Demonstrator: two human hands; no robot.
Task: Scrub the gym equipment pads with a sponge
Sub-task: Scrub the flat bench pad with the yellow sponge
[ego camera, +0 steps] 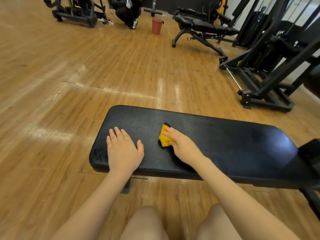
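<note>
Head view | left hand (123, 151) lay flat, fingers straight, on pad (225, 149) near its left end, holding nothing | right hand (181, 144) just right of it gripped yellow sponge (165, 137), pressed on pad mid-left | bucket (156, 25) stood far beyond pad.

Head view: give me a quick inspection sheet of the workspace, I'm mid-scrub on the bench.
Surface: black bench pad, sheen at its right end; wood floor around it.
Job's things: yellow sponge with dark scrub side, on the pad.
Clutter: nothing seen on the pad.
Hands: left hand flat on the pad; right hand grips the sponge.
Cables: machine cables at far right.
Surroundings: brown bucket, adjustable bench, weight machine, crouching person.
</note>
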